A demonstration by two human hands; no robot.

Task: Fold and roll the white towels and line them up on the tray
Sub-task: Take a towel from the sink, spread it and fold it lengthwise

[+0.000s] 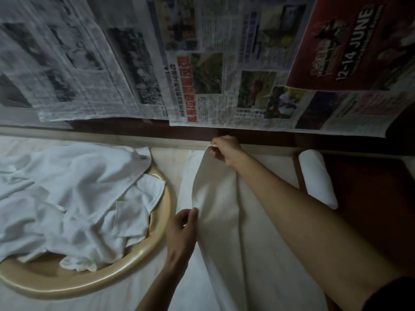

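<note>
A white towel (222, 212) lies partly folded lengthwise on the pale, cloth-covered tabletop (170, 167), running from the near edge of the view toward the far wall. The right hand (222, 149) reaches across to the towel's far end, and its grip is pinching the top corner of the upper layer between thumb and fingertips, lifting that corner slightly off the surface. The left hand (183, 225) is nearer, at the towel's left edge about midway along, its thumb and fingers pressed together on the fold of cloth there. To the left sits a round tray (143, 257) with a smooth tan rim, holding a loose, crumpled heap of white towels (67, 198) that spills over its far side. To the right, well apart from the hands, a single rolled towel (317, 178) rests on a dark red-brown surface (368, 198); the dim light makes it hard to tell whether that surface is a second tray or part of the furniture. Sheets of newspaper (202, 63) cover the wall behind, one with a red page printed "12-14 JUNE". A dark sleeve (390, 295) shows on the right arm at the lower right corner.
</note>
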